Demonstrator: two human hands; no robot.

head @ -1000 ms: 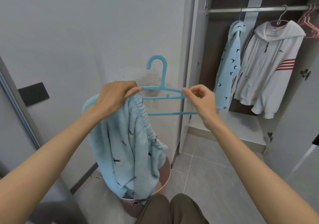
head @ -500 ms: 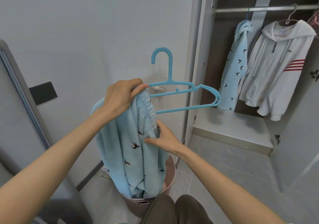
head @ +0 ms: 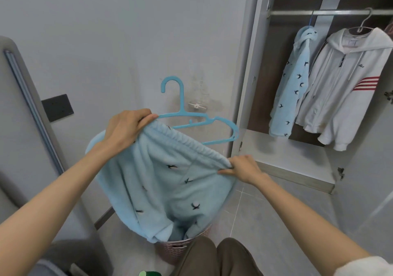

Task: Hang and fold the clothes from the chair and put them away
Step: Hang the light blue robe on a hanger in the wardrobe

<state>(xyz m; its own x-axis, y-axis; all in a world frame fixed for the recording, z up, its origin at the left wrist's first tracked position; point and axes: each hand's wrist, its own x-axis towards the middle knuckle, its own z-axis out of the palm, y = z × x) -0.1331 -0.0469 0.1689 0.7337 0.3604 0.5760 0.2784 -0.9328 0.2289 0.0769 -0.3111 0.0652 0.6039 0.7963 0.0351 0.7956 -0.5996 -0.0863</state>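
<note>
Light blue fleece pants (head: pixel 165 182) with small dark bird prints hang in front of me, the elastic waistband stretched between my hands. My left hand (head: pixel 125 130) grips the waistband's left end together with the left end of a blue plastic hanger (head: pixel 191 118), whose hook points up. My right hand (head: pixel 242 168) pinches the waistband's right end, lower and nearer me. The pants' legs drop into a pink laundry basket (head: pixel 180 249).
An open wardrobe at the right has a rail (head: pixel 331 12) holding a matching blue hooded top (head: pixel 295 80) and a white zip jacket (head: pixel 344 84) with red stripes. A dark switch plate (head: pixel 57 107) is on the wall. A grey door edge stands at the left.
My right hand let go of the hanger, dropped to the waistband, and has pulled its right end out sideways, spreading the pants. My left hand keeps its hold.
</note>
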